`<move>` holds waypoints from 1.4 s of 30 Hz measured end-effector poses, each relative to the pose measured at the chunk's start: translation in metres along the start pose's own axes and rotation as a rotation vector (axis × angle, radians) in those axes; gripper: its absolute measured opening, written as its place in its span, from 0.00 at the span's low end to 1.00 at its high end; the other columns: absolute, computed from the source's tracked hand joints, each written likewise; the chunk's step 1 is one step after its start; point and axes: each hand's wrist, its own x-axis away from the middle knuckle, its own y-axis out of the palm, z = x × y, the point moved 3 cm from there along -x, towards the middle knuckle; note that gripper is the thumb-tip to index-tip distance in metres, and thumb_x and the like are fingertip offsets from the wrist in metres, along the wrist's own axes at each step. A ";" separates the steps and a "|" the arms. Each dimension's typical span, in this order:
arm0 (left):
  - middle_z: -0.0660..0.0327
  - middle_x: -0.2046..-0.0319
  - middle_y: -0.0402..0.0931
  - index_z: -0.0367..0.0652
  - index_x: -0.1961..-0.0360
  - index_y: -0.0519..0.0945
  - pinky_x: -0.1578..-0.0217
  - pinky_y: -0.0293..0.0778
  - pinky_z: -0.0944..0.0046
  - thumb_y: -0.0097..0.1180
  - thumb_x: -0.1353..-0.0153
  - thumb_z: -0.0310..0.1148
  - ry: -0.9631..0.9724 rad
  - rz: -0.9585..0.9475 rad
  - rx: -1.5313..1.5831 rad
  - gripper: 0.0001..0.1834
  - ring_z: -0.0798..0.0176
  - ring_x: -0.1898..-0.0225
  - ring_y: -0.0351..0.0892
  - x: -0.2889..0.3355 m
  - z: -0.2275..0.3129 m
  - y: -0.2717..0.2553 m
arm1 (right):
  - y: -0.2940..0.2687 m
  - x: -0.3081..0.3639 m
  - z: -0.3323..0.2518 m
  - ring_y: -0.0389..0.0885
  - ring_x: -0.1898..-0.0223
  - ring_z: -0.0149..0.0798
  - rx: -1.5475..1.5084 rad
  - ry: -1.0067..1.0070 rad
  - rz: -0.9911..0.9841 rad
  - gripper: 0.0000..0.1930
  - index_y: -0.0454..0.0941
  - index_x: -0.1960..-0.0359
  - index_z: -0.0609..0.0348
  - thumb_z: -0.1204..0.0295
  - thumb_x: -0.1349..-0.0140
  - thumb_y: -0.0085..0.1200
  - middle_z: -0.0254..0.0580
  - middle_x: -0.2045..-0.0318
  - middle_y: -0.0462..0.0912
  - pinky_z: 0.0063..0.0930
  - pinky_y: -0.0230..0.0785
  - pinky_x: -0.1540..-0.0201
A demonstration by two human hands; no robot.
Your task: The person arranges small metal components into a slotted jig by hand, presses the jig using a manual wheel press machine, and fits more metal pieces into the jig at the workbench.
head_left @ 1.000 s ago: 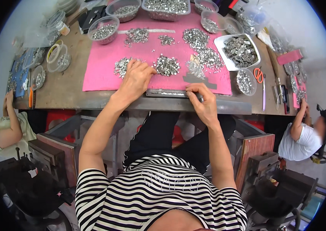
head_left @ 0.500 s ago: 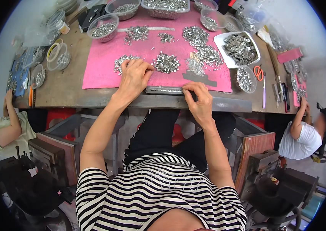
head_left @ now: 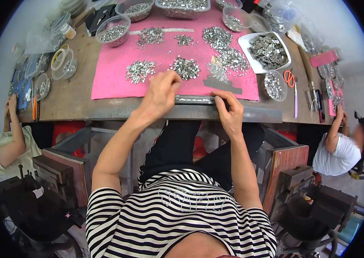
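Note:
A narrow grey metal channel strip (head_left: pixel 195 99), with a row of small shiny pieces along it, lies at the mat's near edge. My right hand (head_left: pixel 230 112) grips its right end between thumb and fingers. Above the strip's left end is my left hand (head_left: pixel 161 93), its fingers curled and pinched together; whatever they may hold is too small to see. Just beyond that hand is a heap of dark and silver metal pieces (head_left: pixel 185 68). A heap of shiny silver pieces (head_left: pixel 139 71) lies farther left on the pink mat (head_left: pixel 113 64).
More heaps (head_left: pixel 217 38) cover the mat's far right. A white tray (head_left: pixel 242 41) and clear tubs (head_left: pixel 274 86) of metal parts stand around it. Orange-handled scissors (head_left: pixel 289 78) and a brush (head_left: pixel 306 64) lie to the right. Two other people work at either side.
My left hand has moved right, from the silver heap to the strip's left end, uncovering that heap. My right hand and the strip have shifted slightly to the right.

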 end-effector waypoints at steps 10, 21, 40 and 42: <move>0.57 0.64 0.77 0.38 0.62 0.77 0.56 0.68 0.54 0.59 0.40 0.22 0.065 -0.014 0.018 0.06 0.51 0.59 0.75 0.011 0.035 0.042 | 0.000 0.001 0.001 0.85 0.59 0.37 -0.007 -0.023 0.008 0.07 0.85 0.57 0.63 0.78 0.34 0.59 0.43 0.60 0.87 0.28 0.74 0.55; 0.55 0.65 0.77 0.38 0.63 0.78 0.58 0.71 0.53 0.62 0.43 0.20 0.183 0.034 -0.043 0.08 0.50 0.60 0.76 0.014 0.037 0.040 | 0.002 -0.002 -0.001 0.84 0.61 0.39 -0.016 -0.044 0.031 0.06 0.85 0.58 0.62 0.80 0.35 0.59 0.43 0.62 0.87 0.29 0.74 0.56; 0.57 0.63 0.81 0.43 0.64 0.85 0.49 0.66 0.49 0.65 0.41 0.33 -0.075 0.008 -0.381 0.06 0.52 0.53 0.78 -0.072 -0.078 -0.010 | 0.004 0.000 -0.004 0.83 0.62 0.42 0.038 -0.064 0.054 0.06 0.85 0.58 0.62 0.79 0.36 0.59 0.43 0.65 0.86 0.31 0.72 0.55; 0.59 0.65 0.81 0.43 0.65 0.83 0.50 0.65 0.50 0.64 0.40 0.33 -0.012 -0.014 -0.426 0.06 0.53 0.56 0.78 -0.073 -0.074 -0.006 | 0.002 0.001 -0.003 0.83 0.62 0.42 0.034 -0.052 0.060 0.06 0.85 0.58 0.61 0.79 0.36 0.59 0.43 0.64 0.86 0.31 0.72 0.55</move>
